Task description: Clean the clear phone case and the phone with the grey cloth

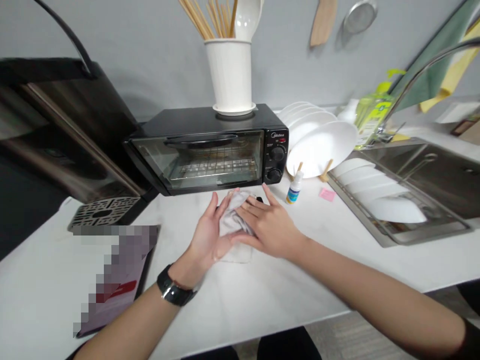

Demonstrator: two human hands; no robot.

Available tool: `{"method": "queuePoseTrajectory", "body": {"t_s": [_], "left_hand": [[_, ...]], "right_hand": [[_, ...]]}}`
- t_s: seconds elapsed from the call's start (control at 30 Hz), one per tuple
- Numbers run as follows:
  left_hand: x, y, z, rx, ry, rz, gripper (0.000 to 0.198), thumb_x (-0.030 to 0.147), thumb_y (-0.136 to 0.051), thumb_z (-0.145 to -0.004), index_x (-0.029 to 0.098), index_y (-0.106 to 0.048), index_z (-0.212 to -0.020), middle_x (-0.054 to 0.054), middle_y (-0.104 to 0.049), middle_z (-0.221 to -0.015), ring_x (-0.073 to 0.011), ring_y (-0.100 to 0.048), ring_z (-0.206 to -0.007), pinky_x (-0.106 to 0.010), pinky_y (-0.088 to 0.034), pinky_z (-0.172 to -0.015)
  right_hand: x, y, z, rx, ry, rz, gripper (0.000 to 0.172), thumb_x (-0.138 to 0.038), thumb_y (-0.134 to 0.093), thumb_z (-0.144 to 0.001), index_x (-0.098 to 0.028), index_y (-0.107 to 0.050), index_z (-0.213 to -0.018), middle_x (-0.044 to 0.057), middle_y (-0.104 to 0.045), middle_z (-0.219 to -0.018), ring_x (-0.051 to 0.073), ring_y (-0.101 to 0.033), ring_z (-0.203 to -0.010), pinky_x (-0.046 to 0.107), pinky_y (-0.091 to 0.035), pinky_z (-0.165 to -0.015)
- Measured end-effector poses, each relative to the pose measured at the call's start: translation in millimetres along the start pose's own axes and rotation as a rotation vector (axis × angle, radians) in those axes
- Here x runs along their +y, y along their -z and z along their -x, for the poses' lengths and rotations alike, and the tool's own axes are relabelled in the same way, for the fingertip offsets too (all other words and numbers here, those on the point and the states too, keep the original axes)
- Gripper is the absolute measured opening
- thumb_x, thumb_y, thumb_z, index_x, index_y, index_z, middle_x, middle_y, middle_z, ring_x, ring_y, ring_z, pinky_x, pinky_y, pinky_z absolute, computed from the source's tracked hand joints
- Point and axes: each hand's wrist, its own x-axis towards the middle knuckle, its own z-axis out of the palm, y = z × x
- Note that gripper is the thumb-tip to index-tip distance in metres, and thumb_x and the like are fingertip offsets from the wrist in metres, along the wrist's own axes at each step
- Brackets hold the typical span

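Note:
My left hand (209,235) is turned palm up, cupped under a crumpled light grey cloth (234,220). From the right, my right hand (268,222) lays its fingers over the cloth and presses it against the left palm. The thumb of the left hand sticks up apart from the cloth. Small dark bits show beside the fingers of both hands; what they belong to is hidden. Part of the cloth hangs below the hands, over the white countertop (285,295). A small white spray bottle (294,188) with a blue label stands just right of my right hand.
A black toaster oven (210,160) stands behind my hands, bearing a white utensil holder (230,75). White plates (322,150) and a sink (442,165) with bowls are on the right. A black machine (93,165) and a partly blurred-out flat item (127,295) are on the left.

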Motion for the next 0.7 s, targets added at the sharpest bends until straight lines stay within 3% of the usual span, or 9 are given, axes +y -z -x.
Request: {"method": "queuePoseTrajectory", "body": {"t_s": [0.17,0.23,0.3,0.33,0.4,0.5,0.57,0.63,0.7], "left_hand": [[3,0.4,1,-0.045,-0.148,0.015,0.057,0.060,-0.037,-0.107,0.033,-0.047,-0.156,-0.011,-0.059,-0.153,-0.0320,-0.069,-0.125,-0.047,-0.060,-0.097],[1,0.7,1,-0.039,-0.108,0.024,0.057,0.060,-0.038,-0.106,0.032,-0.048,-0.155,-0.011,-0.061,-0.151,-0.0310,-0.070,-0.122,-0.046,-0.061,-0.096],[-2,0.3,0,-0.010,0.006,0.011,0.056,0.057,-0.041,-0.107,0.027,-0.052,-0.152,-0.013,-0.066,-0.144,-0.0302,-0.073,-0.116,-0.044,-0.061,-0.096],[-2,0.2,0,0.000,0.046,0.004,0.055,0.056,-0.042,-0.107,0.025,-0.054,-0.151,-0.014,-0.067,-0.141,-0.0302,-0.074,-0.115,-0.044,-0.061,-0.096],[-1,0.3,0,0.001,0.014,0.003,0.056,0.058,-0.041,-0.106,0.025,-0.053,-0.150,-0.014,-0.067,-0.141,-0.0317,-0.073,-0.116,-0.046,-0.061,-0.096],[4,0.4,1,-0.029,-0.138,0.016,0.054,0.059,-0.035,-0.107,0.030,-0.050,-0.151,-0.012,-0.062,-0.149,-0.0324,-0.070,-0.122,-0.048,-0.062,-0.094],[2,-0.8,2,-0.041,-0.138,-0.014,0.053,0.058,-0.039,-0.107,0.029,-0.050,-0.150,-0.012,-0.061,-0.150,-0.0315,-0.069,-0.123,-0.046,-0.061,-0.095],[-3,-2.4,2,-0.015,-0.056,-0.070,0.053,0.056,-0.047,-0.105,0.024,-0.054,-0.146,-0.013,-0.062,-0.148,-0.0313,-0.069,-0.124,-0.043,-0.060,-0.098],[-7,-3.0,1,0.027,-0.018,-0.087,0.053,0.056,-0.050,-0.104,0.020,-0.058,-0.142,-0.014,-0.063,-0.147,-0.0321,-0.068,-0.125,-0.043,-0.058,-0.101]], "right_hand": [[-4,1,-3,-0.091,0.245,-0.124,0.049,-0.062,-0.046,-0.106,-0.021,-0.072,-0.103,0.004,-0.081,-0.106,0.020,-0.072,-0.112,0.041,-0.031,-0.126],[-2,1,-3,-0.064,0.122,-0.080,0.048,-0.060,-0.044,-0.108,-0.022,-0.073,-0.103,0.004,-0.081,-0.107,0.021,-0.074,-0.107,0.047,-0.026,-0.129],[0,1,-1,-0.023,-0.014,-0.008,0.055,-0.064,-0.043,-0.106,-0.017,-0.071,-0.113,0.012,-0.079,-0.116,0.027,-0.071,-0.116,0.056,-0.023,-0.129],[0,1,-1,-0.020,-0.027,0.003,0.060,-0.067,-0.044,-0.104,-0.015,-0.069,-0.119,0.015,-0.077,-0.120,0.030,-0.068,-0.122,0.057,-0.025,-0.128],[-2,1,0,-0.051,0.085,-0.058,0.065,-0.070,-0.048,-0.101,-0.013,-0.067,-0.124,0.016,-0.076,-0.123,0.030,-0.065,-0.128,0.052,-0.032,-0.125],[-4,2,0,-0.091,0.237,-0.170,0.044,-0.058,-0.049,-0.106,-0.020,-0.071,-0.112,0.006,-0.079,-0.113,0.022,-0.071,-0.115,0.043,-0.035,-0.124],[-2,2,0,-0.047,0.143,-0.127,0.043,-0.053,-0.045,-0.109,-0.019,-0.072,-0.106,0.006,-0.080,-0.107,0.023,-0.073,-0.108,0.049,-0.028,-0.128],[1,2,0,0.003,0.011,-0.044,0.052,-0.058,-0.043,-0.108,-0.015,-0.071,-0.107,0.013,-0.079,-0.107,0.028,-0.072,-0.112,0.057,-0.022,-0.128],[1,2,0,-0.006,0.007,-0.036,0.062,-0.067,-0.045,-0.103,-0.012,-0.070,-0.111,0.017,-0.077,-0.112,0.032,-0.068,-0.118,0.058,-0.027,-0.126]]}}
